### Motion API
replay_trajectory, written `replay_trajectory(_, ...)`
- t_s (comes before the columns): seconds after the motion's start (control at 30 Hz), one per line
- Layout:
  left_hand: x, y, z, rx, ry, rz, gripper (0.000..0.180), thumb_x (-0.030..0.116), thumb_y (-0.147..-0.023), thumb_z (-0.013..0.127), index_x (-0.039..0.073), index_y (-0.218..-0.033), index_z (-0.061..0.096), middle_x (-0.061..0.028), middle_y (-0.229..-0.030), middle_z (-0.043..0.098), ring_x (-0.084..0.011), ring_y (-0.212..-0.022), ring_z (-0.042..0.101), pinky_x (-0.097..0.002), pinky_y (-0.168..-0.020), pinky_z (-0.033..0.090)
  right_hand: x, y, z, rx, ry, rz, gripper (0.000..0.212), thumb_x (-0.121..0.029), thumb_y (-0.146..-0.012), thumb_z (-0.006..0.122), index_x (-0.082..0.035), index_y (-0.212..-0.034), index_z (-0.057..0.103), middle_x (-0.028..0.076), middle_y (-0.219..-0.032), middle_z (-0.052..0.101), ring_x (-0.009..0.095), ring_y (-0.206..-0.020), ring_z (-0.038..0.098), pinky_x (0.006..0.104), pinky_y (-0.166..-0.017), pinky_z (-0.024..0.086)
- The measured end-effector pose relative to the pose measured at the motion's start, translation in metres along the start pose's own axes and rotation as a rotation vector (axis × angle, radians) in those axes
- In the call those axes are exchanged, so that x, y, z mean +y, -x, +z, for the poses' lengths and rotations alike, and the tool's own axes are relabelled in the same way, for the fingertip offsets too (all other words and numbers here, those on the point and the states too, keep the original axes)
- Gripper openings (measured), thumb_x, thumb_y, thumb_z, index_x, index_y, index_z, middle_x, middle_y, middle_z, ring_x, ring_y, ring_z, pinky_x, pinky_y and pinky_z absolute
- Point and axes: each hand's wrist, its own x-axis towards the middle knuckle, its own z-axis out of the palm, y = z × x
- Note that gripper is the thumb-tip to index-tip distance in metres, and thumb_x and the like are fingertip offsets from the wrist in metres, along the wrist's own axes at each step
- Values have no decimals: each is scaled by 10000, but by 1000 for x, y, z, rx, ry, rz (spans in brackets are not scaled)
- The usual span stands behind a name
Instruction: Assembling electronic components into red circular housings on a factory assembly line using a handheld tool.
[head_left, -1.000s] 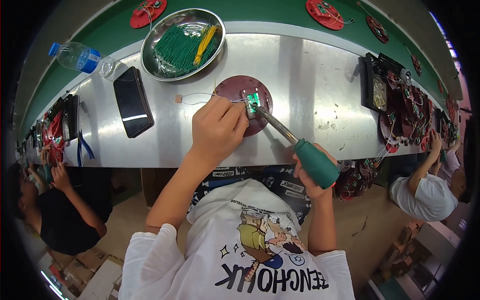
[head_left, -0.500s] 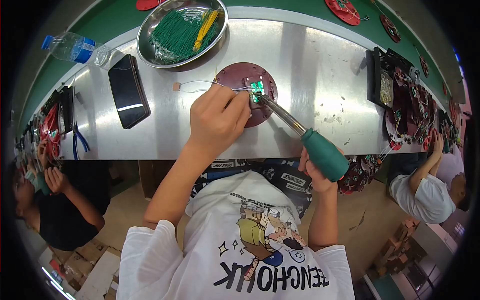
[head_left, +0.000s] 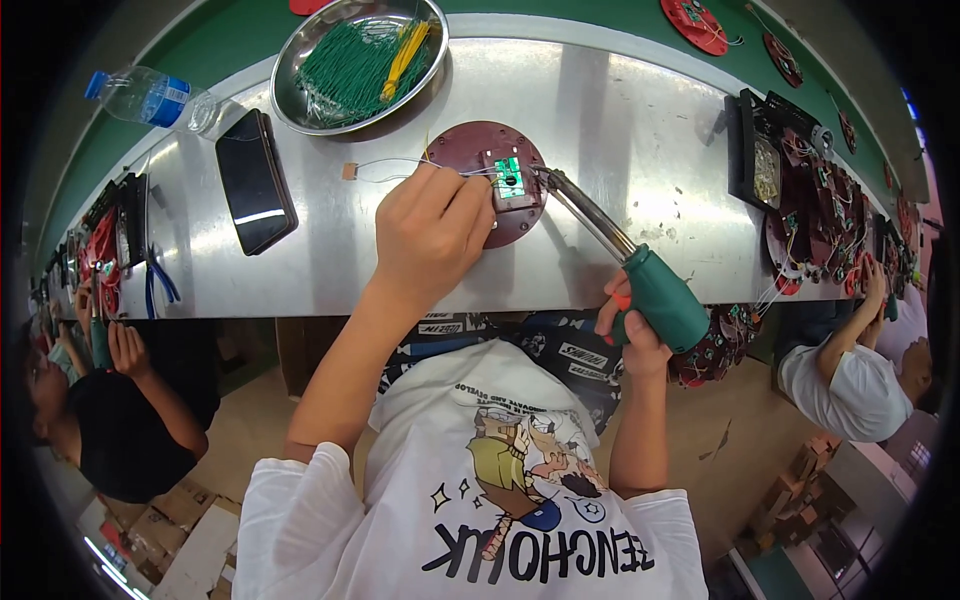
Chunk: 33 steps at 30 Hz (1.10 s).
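Observation:
My right hand (head_left: 632, 335) is wrapped round the green handle of a soldering iron (head_left: 600, 225) with a red trigger. The iron's metal shaft slants up and left, its tip just right of a small green circuit board (head_left: 509, 178). That board sits in a raised square on a round maroon disc (head_left: 465, 145) lying on the metal bench. My left hand (head_left: 435, 225) covers the disc's left part, fingers pinched on a thin wire at the board's edge; the fingertips are partly hidden. Pale wires (head_left: 400, 162) run from the board to a small copper-coloured piece (head_left: 349, 171).
A steel bowl (head_left: 440, 70) of green and yellow wires stands at the back. To the left are a dark phone (head_left: 255, 185), a plastic bottle (head_left: 150, 97) and blue-handled pliers (head_left: 160, 280). Maroon assemblies (head_left: 815, 215) pile up at right. Co-workers sit on both sides.
The soldering iron's tip has lifted off the circuit board and moved right, and my right hand has shifted slightly right with it. Disc and left hand have slid a little left.

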Motion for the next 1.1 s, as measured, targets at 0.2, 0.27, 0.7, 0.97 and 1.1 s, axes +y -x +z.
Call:
replay_trajectory(0.2,5,-3,-1,-21,16,-59,88,29,-740,692,33,-798,626,-76,-723,530,-249,-648,543,-360,-535,444,0,-2,1,18,-21,-29,405,-280,-905,622,72,-1093,552,226,-1035,555,183,-533,577,295,-490,475)
replay_trajectory(0.27,8,-4,-2,-21,125,-152,64,28,-776,678,21,-815,627,-102,-768,575,-278,-667,560,-382,-563,463,-2,-3,-1,26,-10,-36,402,-277,-905,615,76,-1087,550,226,-1029,555,180,-531,577,292,-490,475)
replay_trajectory(0.7,12,-7,-20,119,33,-41,203,-14,-745,704,0,-948,697,-94,-841,631,-255,-721,586,-349,-602,472,3,0,0,19,-28,-6,409,-280,-899,638,59,-1116,566,223,-1046,582,182,-525,578,288,-466,448)
replay_trajectory(0.97,23,-1,-10,-43,9,-52,280,-15,-686,646,16,-957,711,-53,-798,595,-230,-719,559,-348,-645,459,2,1,-1,17,-7,-19,422,-281,-890,648,55,-1132,571,222,-1068,590,185,-523,579,288,-477,448)
replay_trajectory(1.1,24,1,-8,-10,22,-41,246,-19,-696,647,16,-932,704,-56,-799,580,-233,-723,553,-353,-648,455,1,-2,0,0,19,-41,437,-291,-892,645,65,-1133,565,229,-1066,585,186,-519,576,295,-475,459)
